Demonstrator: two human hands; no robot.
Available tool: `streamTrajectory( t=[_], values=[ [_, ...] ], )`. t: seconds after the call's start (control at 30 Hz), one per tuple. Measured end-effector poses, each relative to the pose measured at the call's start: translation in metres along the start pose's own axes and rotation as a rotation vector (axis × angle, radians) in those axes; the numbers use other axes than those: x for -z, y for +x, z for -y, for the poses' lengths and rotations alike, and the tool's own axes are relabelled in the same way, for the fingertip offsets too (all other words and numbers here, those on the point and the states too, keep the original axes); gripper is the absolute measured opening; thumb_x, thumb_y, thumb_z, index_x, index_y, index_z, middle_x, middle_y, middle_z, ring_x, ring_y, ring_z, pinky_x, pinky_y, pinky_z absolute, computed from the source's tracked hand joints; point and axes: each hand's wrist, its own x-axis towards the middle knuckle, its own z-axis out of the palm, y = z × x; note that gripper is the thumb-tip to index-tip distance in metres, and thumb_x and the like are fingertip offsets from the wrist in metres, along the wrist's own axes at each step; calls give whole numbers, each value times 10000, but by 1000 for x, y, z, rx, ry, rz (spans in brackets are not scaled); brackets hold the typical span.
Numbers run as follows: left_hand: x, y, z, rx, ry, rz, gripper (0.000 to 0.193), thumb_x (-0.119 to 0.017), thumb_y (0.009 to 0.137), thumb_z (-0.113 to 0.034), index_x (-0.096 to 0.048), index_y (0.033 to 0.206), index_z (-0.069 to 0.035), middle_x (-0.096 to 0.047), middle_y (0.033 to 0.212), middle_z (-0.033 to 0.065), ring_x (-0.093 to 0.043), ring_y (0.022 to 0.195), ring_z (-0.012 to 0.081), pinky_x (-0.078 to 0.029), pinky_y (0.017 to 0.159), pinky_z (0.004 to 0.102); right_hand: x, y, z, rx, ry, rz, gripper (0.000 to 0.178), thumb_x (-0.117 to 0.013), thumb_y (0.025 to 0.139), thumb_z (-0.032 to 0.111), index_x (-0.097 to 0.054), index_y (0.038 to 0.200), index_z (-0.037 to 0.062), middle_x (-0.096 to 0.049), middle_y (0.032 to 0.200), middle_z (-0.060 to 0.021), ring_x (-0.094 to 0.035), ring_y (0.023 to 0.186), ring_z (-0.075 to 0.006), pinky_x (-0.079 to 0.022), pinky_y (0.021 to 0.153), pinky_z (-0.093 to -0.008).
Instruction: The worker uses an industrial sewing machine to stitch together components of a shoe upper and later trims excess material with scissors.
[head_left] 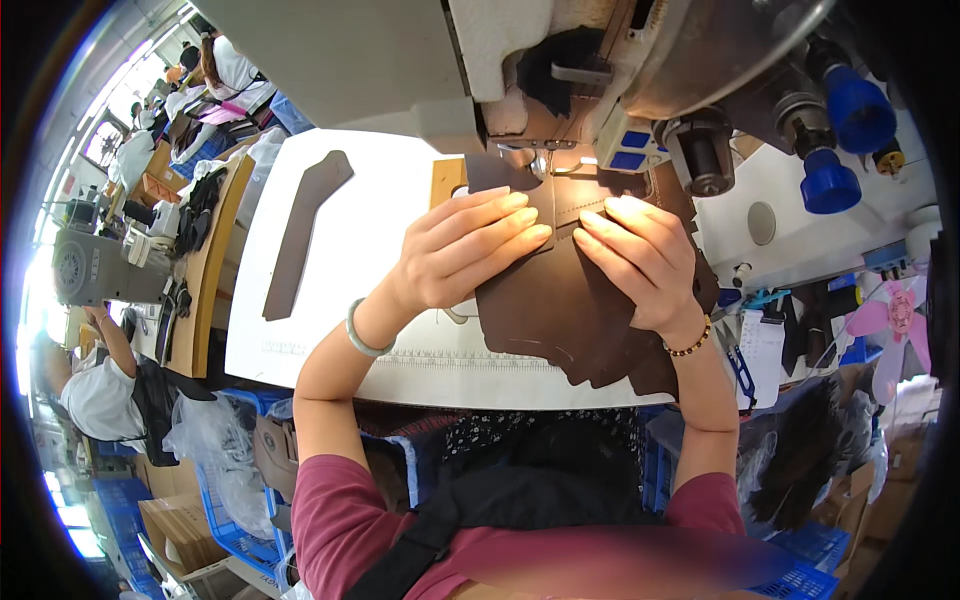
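Dark brown fabric (560, 310) lies in layers under the head of a sewing machine (545, 150), its ragged lower edge spreading over the white table. A dashed line of stitches crosses it between my hands. My left hand (465, 245) has its fingers together over a smaller fabric flap, left of the lit needle area. On the right of that area, my right hand (645, 255) curls its fingers onto the same fabric, fingertips close to the stitch line. Both thumbs are hidden. A long brown strip with an angled end (300, 235) lies flat at the left.
A ruler scale (450, 357) runs along the front of the white table (375, 210). Blue-capped machine parts (830, 182) hang at upper right. Scissors (740, 375) and a pink fan (900, 320) are at the right. Blue crates (235, 510) and another person (105, 390) are at left.
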Motion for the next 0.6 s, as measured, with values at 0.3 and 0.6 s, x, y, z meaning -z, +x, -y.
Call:
streamTrajectory(
  t=[0.3,0.6],
  values=[
    [0,0,1,48,-27,-8,253,-636,697,-94,-714,923,-13,-670,926,80,-660,896,239,-580,805,349,-1,1,0,-41,12,-4,284,-584,737,126,-685,990,43,-653,1087,-51,-595,1041,-224,-490,906,-373],
    [0,2,4,126,-70,22,264,-683,710,-154,-709,927,-7,-691,937,101,-676,897,262,-572,826,375,-2,1,-6,-77,76,5,312,-561,739,74,-674,1026,33,-651,1097,-61,-584,1071,-246,-475,934,-387]
  ],
)
